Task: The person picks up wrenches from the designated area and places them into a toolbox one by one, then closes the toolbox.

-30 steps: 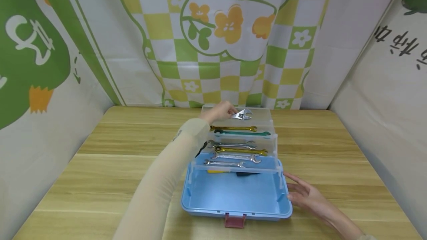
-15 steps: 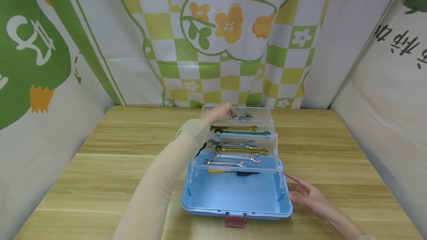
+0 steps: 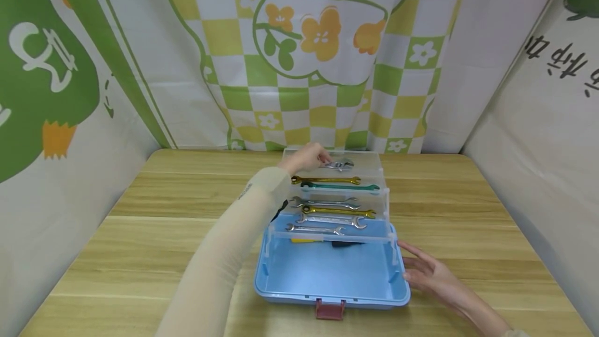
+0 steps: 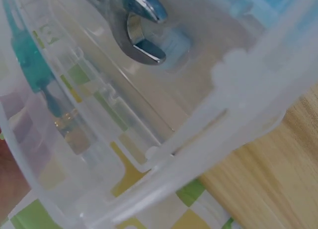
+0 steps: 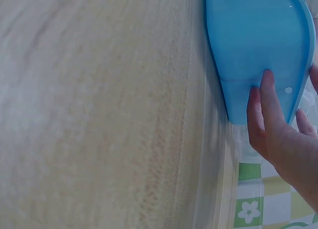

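Note:
At the back, my left hand (image 3: 310,156) pinches the handle of a silver adjustable wrench (image 3: 343,165) over the top clear tray (image 3: 369,160). The wrench head points right. Against the right wall of the blue toolbox (image 3: 329,274), my right hand (image 3: 432,277) rests with extended fingers. The right wrist view shows its fingertips (image 5: 267,79) on the blue side. Behind the clear plastic in the left wrist view are a silver open-end wrench (image 4: 124,28) and a green wrench (image 4: 31,60); only a sliver of the left hand (image 4: 11,182) shows.
Lower tiers hold a gold wrench (image 3: 327,180), a green wrench (image 3: 339,187) and several others. Yellow-handled (image 3: 306,241) and black (image 3: 347,244) tools lie partly hidden beneath the trays. A dark red latch (image 3: 329,309) hangs at the front. Fabric walls surround the wooden table (image 3: 154,228).
The adjustable wrench has turned in my left hand and come down slightly, its head lying flatter over the top tray. My right hand has stayed against the toolbox.

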Available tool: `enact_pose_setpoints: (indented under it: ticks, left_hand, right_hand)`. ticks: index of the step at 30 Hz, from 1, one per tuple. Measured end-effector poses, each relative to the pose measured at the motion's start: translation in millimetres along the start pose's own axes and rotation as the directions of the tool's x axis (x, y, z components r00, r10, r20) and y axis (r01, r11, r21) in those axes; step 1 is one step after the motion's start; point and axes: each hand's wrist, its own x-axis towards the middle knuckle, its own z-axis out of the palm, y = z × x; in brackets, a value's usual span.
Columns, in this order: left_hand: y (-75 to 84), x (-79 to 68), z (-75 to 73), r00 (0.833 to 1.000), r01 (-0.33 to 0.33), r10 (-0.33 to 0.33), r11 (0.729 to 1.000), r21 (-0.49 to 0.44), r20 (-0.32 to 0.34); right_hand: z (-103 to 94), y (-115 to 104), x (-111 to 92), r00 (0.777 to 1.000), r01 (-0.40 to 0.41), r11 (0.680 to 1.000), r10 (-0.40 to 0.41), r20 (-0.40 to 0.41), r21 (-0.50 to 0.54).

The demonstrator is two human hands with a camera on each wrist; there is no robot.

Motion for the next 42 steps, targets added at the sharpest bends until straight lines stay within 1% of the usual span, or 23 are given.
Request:
enact_pose_setpoints:
  ticks: [4,7,10,13,16,19,21,23,27,30,32,34,36,38,40,42]
  left_hand:
    - [-1.4,-6.0,-5.6,1.000,0.024,-0.024,0.999,-0.031,0.006]
    - [-3.3,-11.5,-10.8,0.999,0.033,-0.033,0.998,-0.061,-0.004]
    - [-5.3,-17.1,-16.3,1.000,0.007,-0.009,0.997,-0.074,-0.027]
    - [-6.8,-23.2,-21.1,0.999,-0.034,0.031,0.997,-0.069,-0.045]
    - [-6.5,-31.6,-25.4,0.997,-0.063,0.059,0.995,-0.077,-0.054]
    - [-5.2,-42.1,-29.4,0.995,-0.072,0.066,0.993,-0.092,-0.069]
    - [-4.5,-49.3,-31.6,0.995,-0.068,0.059,0.992,-0.107,-0.082]
    - [-4.7,-56.8,-33.5,0.993,-0.070,0.058,0.991,-0.117,-0.099]
    - [-8.3,-72.2,-36.0,0.987,-0.085,0.066,0.988,-0.126,-0.148]
    - [-13.3,-82.8,-35.1,0.979,-0.096,0.066,0.984,-0.148,-0.192]
    - [-17.9,-89.1,-33.3,0.972,-0.092,0.050,0.980,-0.176,-0.230]
    - [-22.9,-94.4,-30.5,0.959,-0.088,0.027,0.974,-0.207,-0.281]
    - [-28.3,-99.0,-27.1,0.941,-0.089,0.005,0.968,-0.233,-0.340]
    - [-33.4,-102.8,-23.2,0.918,-0.088,-0.022,0.962,-0.257,-0.397]
    - [-39.0,-106.3,-18.7,0.897,-0.091,-0.046,0.954,-0.286,-0.439]
    - [-44.3,-110.1,-13.7,0.880,-0.090,-0.078,0.941,-0.325,-0.469]
  right_hand:
    - [0.4,-1.3,-1.0,1.000,0.007,1.000,-0.007,0.005,-0.010]
    - [0.3,-3.0,-2.3,0.999,0.032,0.998,-0.032,0.001,-0.053]
    - [-0.2,-5.1,-3.7,0.998,0.068,0.992,-0.068,0.003,-0.104]
    - [-0.8,-7.1,-4.1,0.995,0.096,0.986,-0.096,0.012,-0.137]
    - [-0.8,-10.4,-3.8,0.995,0.098,0.982,-0.097,0.013,-0.162]
    - [-1.5,-16.1,-3.1,0.997,0.073,0.976,-0.074,0.003,-0.204]
    - [-3.0,-20.2,-2.5,0.998,0.062,0.967,-0.064,-0.002,-0.247]
    - [-5.7,-24.0,-1.0,0.998,0.064,0.957,-0.064,0.010,-0.282]
    - [-13.2,-30.9,3.4,0.994,0.109,0.923,-0.098,0.048,-0.370]
    - [-19.7,-37.2,6.4,0.992,0.122,0.906,-0.103,0.069,-0.405]
    - [-24.1,-42.0,8.5,0.992,0.127,0.898,-0.104,0.077,-0.422]
    - [-27.6,-46.5,10.4,0.992,0.122,0.900,-0.104,0.065,-0.418]
    - [-31.6,-50.0,13.0,0.990,0.139,0.897,-0.123,0.065,-0.419]
    - [-35.7,-53.2,16.7,0.988,0.156,0.900,-0.142,0.066,-0.406]
    - [-40.2,-55.6,21.2,0.985,0.170,0.903,-0.159,0.061,-0.394]
    - [-44.5,-58.0,26.8,0.986,0.167,0.909,-0.165,0.037,-0.383]
